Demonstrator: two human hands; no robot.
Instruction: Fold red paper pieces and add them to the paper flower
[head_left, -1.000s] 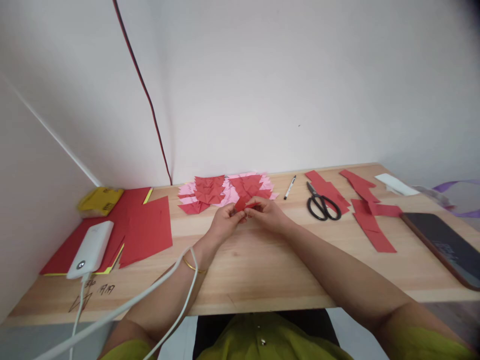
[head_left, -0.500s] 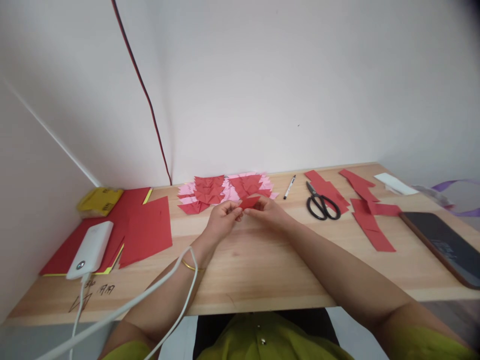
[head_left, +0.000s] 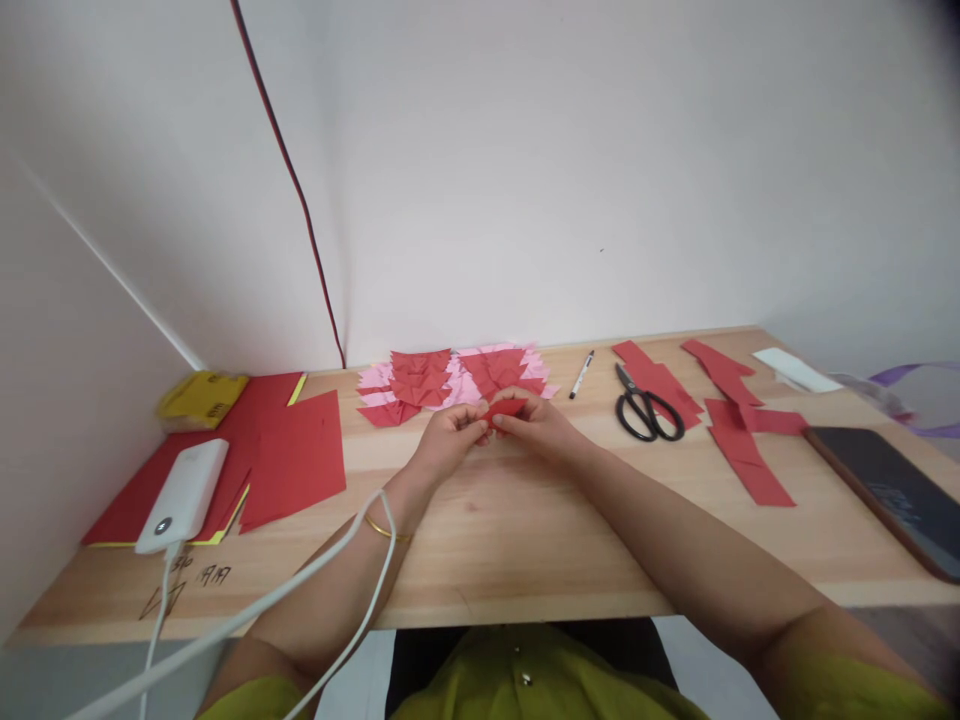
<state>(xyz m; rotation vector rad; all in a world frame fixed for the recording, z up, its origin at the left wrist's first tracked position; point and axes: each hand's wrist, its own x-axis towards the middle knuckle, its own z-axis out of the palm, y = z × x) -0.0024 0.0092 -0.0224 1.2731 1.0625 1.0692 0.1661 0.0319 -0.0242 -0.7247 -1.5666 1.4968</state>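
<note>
A small folded piece of red paper (head_left: 507,408) is pinched between both hands above the middle of the table. My left hand (head_left: 456,436) is closed on its left end, thumb and fingers together. On its right side, my right hand (head_left: 537,424) grips it with the thumb in front and fingers behind. The fingers cover much of the paper, so its exact folds are hidden. Just beyond the hands lie rows of folded red paper pieces (head_left: 420,378) and folded pink paper pieces (head_left: 463,386), overlapping against the wall.
Left stand red sheets (head_left: 296,460), a white power bank (head_left: 184,495) with a cable crossing my left forearm, and a yellow packet (head_left: 202,400). Rightward lie a pen (head_left: 581,374), black-handled scissors (head_left: 646,410), red paper strips (head_left: 750,455), a white strip (head_left: 796,370) and a phone (head_left: 885,495).
The fingers have shifted on the red paper. Its raised pointed edge now sits lower and more covered, with both hands closer around it. The other things lie as before.
</note>
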